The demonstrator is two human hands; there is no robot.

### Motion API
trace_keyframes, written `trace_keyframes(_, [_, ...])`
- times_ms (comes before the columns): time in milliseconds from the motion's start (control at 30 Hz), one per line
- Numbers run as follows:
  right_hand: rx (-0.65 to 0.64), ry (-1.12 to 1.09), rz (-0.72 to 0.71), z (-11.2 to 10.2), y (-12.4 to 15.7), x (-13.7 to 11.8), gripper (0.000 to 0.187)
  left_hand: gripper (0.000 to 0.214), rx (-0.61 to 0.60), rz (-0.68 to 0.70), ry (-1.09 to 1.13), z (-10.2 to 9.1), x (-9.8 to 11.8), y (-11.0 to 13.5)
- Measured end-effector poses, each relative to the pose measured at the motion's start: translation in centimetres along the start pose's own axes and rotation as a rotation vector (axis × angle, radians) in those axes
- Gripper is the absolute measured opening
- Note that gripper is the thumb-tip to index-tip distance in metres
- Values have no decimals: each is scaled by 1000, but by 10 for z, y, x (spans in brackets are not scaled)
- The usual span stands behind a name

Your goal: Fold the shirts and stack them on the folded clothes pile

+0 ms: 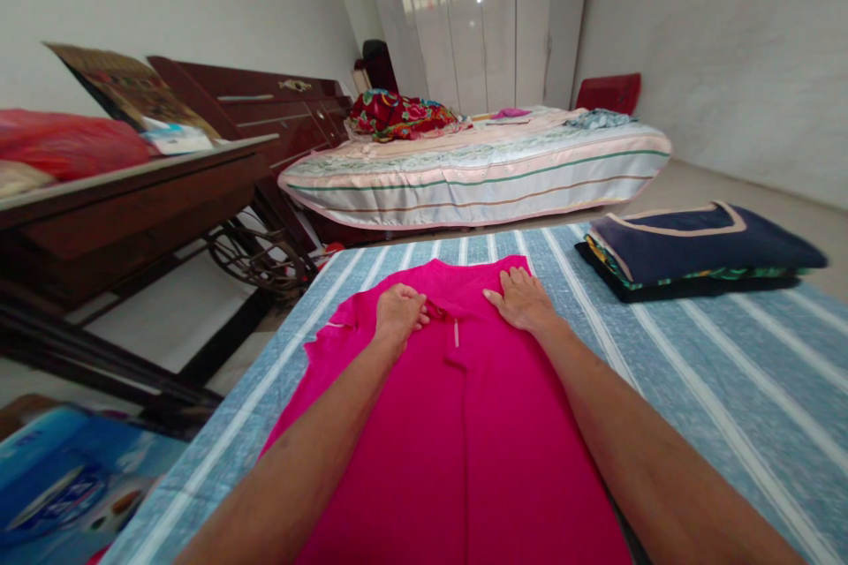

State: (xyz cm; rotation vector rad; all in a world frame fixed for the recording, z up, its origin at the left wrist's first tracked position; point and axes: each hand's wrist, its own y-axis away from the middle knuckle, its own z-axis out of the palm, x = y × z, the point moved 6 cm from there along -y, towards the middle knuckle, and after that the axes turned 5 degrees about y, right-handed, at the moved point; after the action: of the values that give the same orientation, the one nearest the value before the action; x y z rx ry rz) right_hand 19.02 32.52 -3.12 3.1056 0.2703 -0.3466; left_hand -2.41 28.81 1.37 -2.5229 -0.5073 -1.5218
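Note:
A bright pink garment (457,424) lies spread flat on a blue and white striped sheet (695,371). My left hand (399,313) rests on the garment near its far left part, fingers curled and pinching a fold of the fabric by the neckline. My right hand (520,298) lies flat on the garment's far right part, fingers stretched out and apart. Both forearms reach over the cloth from the near edge.
A stack of folded dark blue clothes (695,252) sits at the sheet's far right. Beyond is a bed (477,172) with a floral bundle (397,115). A dark wooden table (125,203) stands at left, a white wardrobe (477,9) at the back.

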Motion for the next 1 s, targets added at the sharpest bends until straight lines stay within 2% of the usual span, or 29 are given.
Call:
trace_keyframes(100, [-2,-9,-6,1,-1,0,72,11,-40,33,-41,1,4,8])
trace_keyframes(367, [7,9,-7,0,0,0,72,24,-308,87,-274,14,10,50])
trace_keyframes(467, [8,19,-9,-1,1,-1,71,19,-384,141,-336,19,14,60])
trace_keyframes(633, [-2,16,-9,-1,1,-1,71,20,-375,220,-363,24,14,66])
trace_keyframes(767, [-12,3,-9,-1,1,-1,71,17,-410,164,-266,27,7,72])
trace_keyframes(900, [-13,7,-7,-1,1,-1,70,12,-374,69,-125,24,4,79])
trace_keyframes(1000, [-5,10,-11,-2,2,-1,70,11,-340,108,-77,21,10,87])
